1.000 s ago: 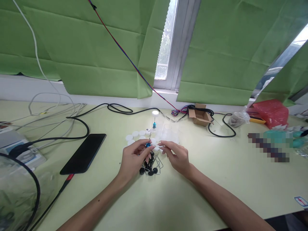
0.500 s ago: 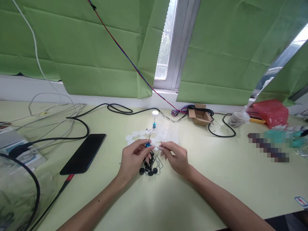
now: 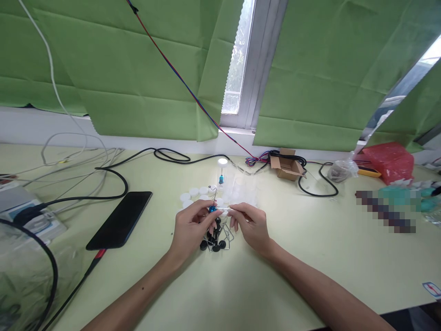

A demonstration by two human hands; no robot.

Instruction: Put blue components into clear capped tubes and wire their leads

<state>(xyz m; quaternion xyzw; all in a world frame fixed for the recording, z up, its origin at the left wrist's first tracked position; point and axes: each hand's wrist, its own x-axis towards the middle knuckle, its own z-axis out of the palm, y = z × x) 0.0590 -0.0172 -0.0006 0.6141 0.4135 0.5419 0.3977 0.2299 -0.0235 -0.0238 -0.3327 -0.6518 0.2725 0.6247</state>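
Observation:
Between the fingers of my left hand is a small blue part with a thin bent wire rising from it. My right hand pinches the far end of a thin metal rod that runs sideways to the blue part. Whether the rod enters the part I cannot tell. Below my fingers lies a pile of black round-headed pieces and bent metal wires. Behind my hands stands a clear tube with a white cap, a similar blue piece inside it.
White round caps and clear containers lie just behind my hands. A black phone with a cable is at left. At the back are a small open cardboard box, black cables and a red plastic bag.
Both hands stay nearly in place. The blue part and its bent wire have turned or shifted slightly in my left fingers; the rod still spans the gap between my hands.

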